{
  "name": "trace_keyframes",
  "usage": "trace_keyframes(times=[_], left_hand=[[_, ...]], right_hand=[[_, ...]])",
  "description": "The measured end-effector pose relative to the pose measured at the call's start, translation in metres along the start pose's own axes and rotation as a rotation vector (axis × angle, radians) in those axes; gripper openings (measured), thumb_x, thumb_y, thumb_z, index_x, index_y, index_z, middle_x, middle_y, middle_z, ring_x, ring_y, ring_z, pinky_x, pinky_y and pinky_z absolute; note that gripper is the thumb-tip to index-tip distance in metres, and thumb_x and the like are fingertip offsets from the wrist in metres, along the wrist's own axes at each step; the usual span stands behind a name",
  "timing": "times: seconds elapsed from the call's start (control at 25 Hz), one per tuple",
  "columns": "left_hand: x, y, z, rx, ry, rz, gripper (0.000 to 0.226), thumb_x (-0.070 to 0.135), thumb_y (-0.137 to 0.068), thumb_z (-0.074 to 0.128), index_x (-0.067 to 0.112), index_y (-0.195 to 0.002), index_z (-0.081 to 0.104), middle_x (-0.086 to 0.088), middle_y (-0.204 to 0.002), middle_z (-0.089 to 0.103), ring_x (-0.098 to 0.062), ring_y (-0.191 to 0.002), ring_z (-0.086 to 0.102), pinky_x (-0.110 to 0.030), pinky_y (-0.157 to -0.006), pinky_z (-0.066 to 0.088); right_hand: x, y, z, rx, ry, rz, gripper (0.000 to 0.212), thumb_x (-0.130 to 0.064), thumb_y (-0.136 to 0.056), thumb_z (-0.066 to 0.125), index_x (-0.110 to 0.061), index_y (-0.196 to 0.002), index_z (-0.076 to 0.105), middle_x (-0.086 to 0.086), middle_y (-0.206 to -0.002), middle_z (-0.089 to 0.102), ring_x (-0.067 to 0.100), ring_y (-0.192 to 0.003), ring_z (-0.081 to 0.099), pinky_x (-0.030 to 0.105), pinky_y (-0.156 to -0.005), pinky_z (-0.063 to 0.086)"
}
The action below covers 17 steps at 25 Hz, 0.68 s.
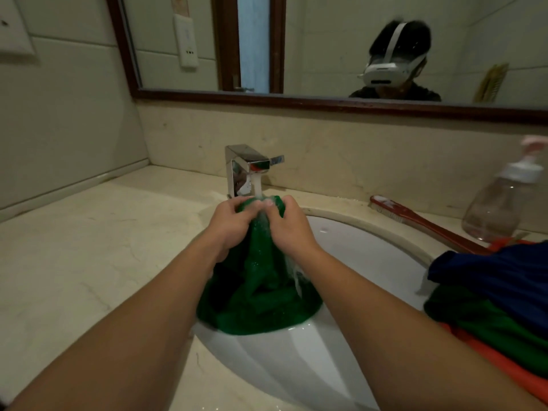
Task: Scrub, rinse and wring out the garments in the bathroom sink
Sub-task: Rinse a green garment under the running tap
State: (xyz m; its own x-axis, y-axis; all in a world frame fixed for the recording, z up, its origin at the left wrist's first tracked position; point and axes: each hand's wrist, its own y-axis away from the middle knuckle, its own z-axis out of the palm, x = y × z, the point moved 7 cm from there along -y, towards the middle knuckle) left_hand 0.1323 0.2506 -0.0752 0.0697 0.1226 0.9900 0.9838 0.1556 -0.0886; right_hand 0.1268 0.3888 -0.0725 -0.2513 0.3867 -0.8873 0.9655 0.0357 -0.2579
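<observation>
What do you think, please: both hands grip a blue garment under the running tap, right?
Not quite: the head view shows the garment is green, not blue. The left hand and right hand do grip it under the running tap.

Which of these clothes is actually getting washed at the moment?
The green garment that the left hand and right hand grip under the running faucet. The blue garment, dark green garment and orange garment lie piled right of the sink.

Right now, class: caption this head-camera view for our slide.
Left hand and right hand hold a green garment under the running faucet over the sink.
</observation>
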Motion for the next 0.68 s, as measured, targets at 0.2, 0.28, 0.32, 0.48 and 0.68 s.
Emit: trace_keyframes(times=[0.2,0.28,0.32,0.48,0.68], left_hand=[[0.009,-0.004,0.005,-0.016,-0.347,0.211,0.024,0.035,-0.105,0.048,0.022,-0.116,0.066,0.004,-0.106,0.067,-0.016,-0.099,0.064,-0.038,-0.088,0.053],[0.009,-0.005,0.003,0.019,-0.279,0.184,0.024,0.032,-0.104,0.053,0.022,-0.124,0.061,0.012,-0.109,0.062,-0.010,-0.097,0.061,-0.027,-0.079,0.050],[0.009,-0.006,0.001,0.041,-0.234,0.165,0.029,0.030,-0.104,0.055,0.021,-0.131,0.058,0.012,-0.114,0.057,-0.009,-0.100,0.058,-0.022,-0.075,0.047],[0.007,-0.014,-0.003,0.078,-0.099,0.140,0.031,0.029,-0.101,0.060,0.025,-0.132,0.057,0.000,-0.127,0.056,-0.017,-0.101,0.062,-0.023,-0.067,0.052],[0.005,-0.013,-0.005,0.096,-0.079,0.119,0.034,0.029,-0.099,0.063,0.025,-0.132,0.058,-0.003,-0.125,0.059,-0.019,-0.104,0.062,-0.027,-0.071,0.052]], right_hand=[[-0.003,-0.002,0.004,0.013,-0.007,-0.044,0.017,-0.040,-0.107,0.047,-0.023,-0.107,0.049,-0.004,-0.090,0.059,0.007,-0.078,0.056,0.028,-0.060,0.039],[-0.002,-0.002,0.002,0.001,-0.007,-0.042,0.019,-0.043,-0.106,0.051,-0.024,-0.110,0.052,-0.003,-0.092,0.063,0.009,-0.078,0.060,0.030,-0.060,0.045],[0.000,-0.003,0.000,0.001,-0.021,-0.032,0.019,-0.043,-0.104,0.054,-0.025,-0.110,0.055,-0.003,-0.093,0.065,0.011,-0.080,0.063,0.034,-0.063,0.052],[0.003,-0.004,-0.002,-0.017,-0.076,0.001,0.018,-0.042,-0.101,0.060,-0.026,-0.109,0.060,-0.002,-0.097,0.070,0.018,-0.088,0.069,0.047,-0.081,0.061],[0.003,0.002,0.002,-0.023,0.024,0.004,0.026,-0.047,-0.104,0.053,-0.025,-0.118,0.054,-0.004,-0.096,0.065,0.011,-0.084,0.064,0.039,-0.075,0.057]])
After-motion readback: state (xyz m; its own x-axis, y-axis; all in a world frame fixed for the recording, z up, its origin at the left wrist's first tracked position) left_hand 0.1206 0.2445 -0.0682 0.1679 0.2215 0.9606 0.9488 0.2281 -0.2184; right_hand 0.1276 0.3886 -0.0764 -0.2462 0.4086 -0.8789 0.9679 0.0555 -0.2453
